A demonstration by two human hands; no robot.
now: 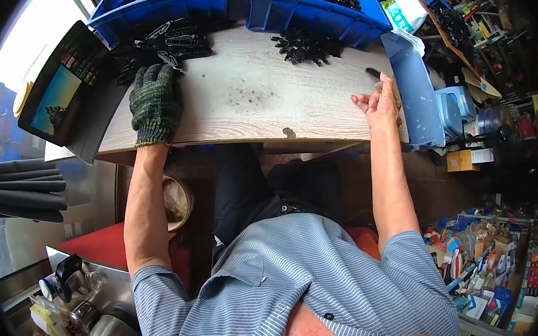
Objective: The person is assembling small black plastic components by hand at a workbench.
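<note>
My left hand [154,107] wears a dark green knitted glove and lies flat at the left of the table, its fingers stretched out. Its fingertips touch the near edge of a heap of long black plastic parts [181,41]. At the table's right edge is my bare right hand [378,104], the forefinger extended and the other fingers partly curled and apart. A small slender black piece [372,71] lies at its fingertips; I cannot make out its kind. A second pile, of small black parts [307,46], sits at the back right of the table.
Two blue bins [169,9] [313,14] of black parts stand along the back. A tablet-like screen [58,100] leans at the left. Beside the table's right edge is a light blue tub [417,91]. A bucket [179,201] stands below on the left.
</note>
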